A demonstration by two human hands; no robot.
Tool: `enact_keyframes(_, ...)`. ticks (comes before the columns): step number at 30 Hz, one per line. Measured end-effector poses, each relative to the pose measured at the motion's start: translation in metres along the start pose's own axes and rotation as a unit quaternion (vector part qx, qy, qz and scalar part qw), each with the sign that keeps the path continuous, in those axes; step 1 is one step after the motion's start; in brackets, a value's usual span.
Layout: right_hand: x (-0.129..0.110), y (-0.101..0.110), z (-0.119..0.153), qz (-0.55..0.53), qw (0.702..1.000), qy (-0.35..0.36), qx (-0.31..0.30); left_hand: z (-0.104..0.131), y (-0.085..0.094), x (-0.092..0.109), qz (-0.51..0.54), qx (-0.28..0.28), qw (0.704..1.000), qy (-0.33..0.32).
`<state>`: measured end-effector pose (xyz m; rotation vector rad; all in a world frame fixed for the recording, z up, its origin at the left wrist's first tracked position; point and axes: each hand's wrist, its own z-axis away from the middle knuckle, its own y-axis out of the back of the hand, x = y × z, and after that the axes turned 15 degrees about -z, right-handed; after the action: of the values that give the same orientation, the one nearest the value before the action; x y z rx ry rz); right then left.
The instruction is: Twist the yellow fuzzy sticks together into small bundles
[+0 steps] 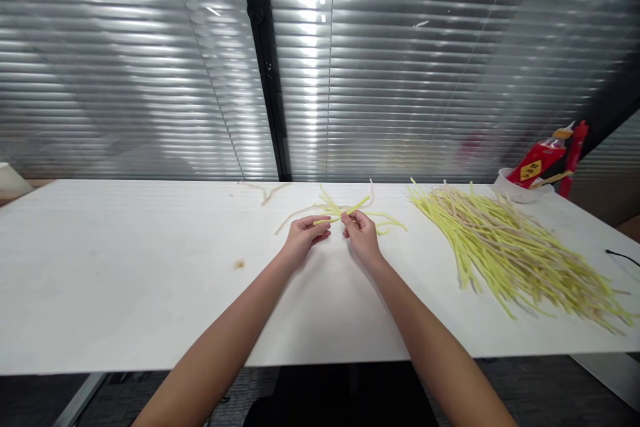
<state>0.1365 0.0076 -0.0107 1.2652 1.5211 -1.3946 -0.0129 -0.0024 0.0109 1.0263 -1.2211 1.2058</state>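
Over the middle of the table, my left hand [304, 237] and my right hand [363, 233] come close together, both with fingers pinched. Between them runs a yellow fuzzy stem, like a pipe cleaner [359, 204], its upper end sticking out past my right fingertips. Both hands grip it; how it is bent at the fingertips is too small to tell. Several loose yellow and beige stems [393, 221] lie spread on the table just behind my hands.
A large pile of yellow and beige stems [505, 247] covers the table's right side. Behind it, a red bottle [537, 161] leans in a white bowl [520, 195]. A beige stem [273, 192] lies near the back edge of the white table [150, 280]. Window blinds [400, 67] stand behind.
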Motion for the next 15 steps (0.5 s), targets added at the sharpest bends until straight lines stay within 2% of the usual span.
enact_keyframes(4,-0.003,-0.001,0.003,0.031,0.999,0.001,-0.016,0.0,0.0,0.002,0.071,0.011,0.997,0.001)
enact_keyframes(8,-0.002,-0.002,0.006,0.13,0.989,0.032,-0.056,-0.003,0.0,0.0,0.063,0.024,0.997,-0.04)
enact_keyframes(15,0.002,-0.003,0.012,0.347,0.917,0.134,-0.145,-0.003,0.001,-0.004,-0.02,0.026,0.996,-0.085)
